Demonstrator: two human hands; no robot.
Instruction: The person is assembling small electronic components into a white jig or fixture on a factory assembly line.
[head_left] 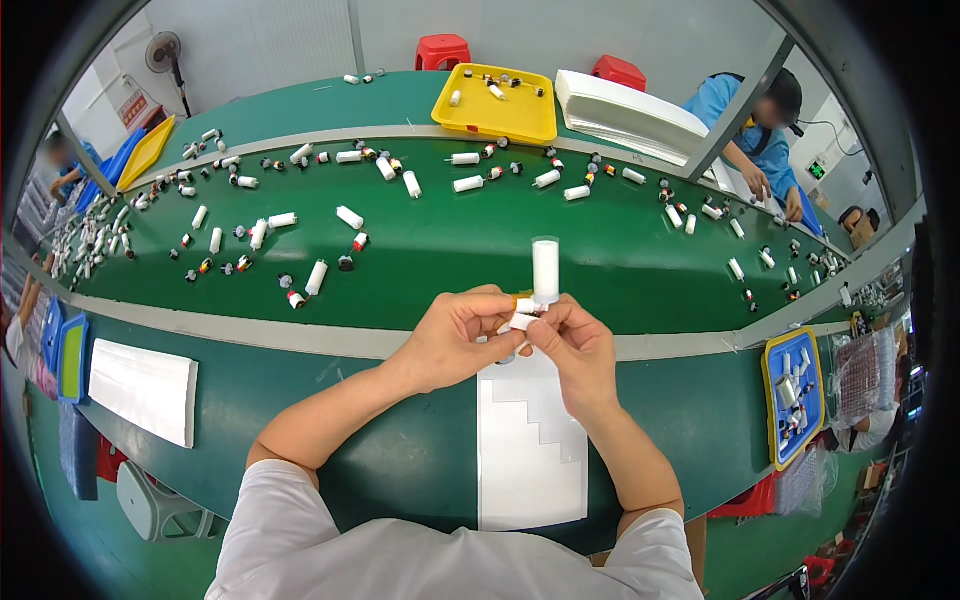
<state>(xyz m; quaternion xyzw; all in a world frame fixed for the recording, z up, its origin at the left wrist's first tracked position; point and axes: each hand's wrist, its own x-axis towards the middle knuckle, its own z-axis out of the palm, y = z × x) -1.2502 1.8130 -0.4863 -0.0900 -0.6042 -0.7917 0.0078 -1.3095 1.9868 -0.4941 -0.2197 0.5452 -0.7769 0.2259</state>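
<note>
In front of my chest, my two hands meet with fingertips close together. My left hand (447, 338) is closed in a pinch by a small white piece (522, 322); my right hand (583, 358) pinches the same piece from the other side. Just above the fingers a white cylinder (545, 270) with clear ends points away from me, its near end by my right fingers. A bit of yellow shows between the hands. Fingers partly hide how these parts join. Below the hands, a white sheet with a stepped edge (530, 450) lies on the green table.
Across the green belt (430, 270) lie many white cylinders and small black, red and white parts. A yellow tray (497, 128) and a white paper stack (625, 112) stand beyond. Right is a blue-and-yellow tray (774, 410); left, a white stack (145, 390). A person in blue (770, 150) works far right.
</note>
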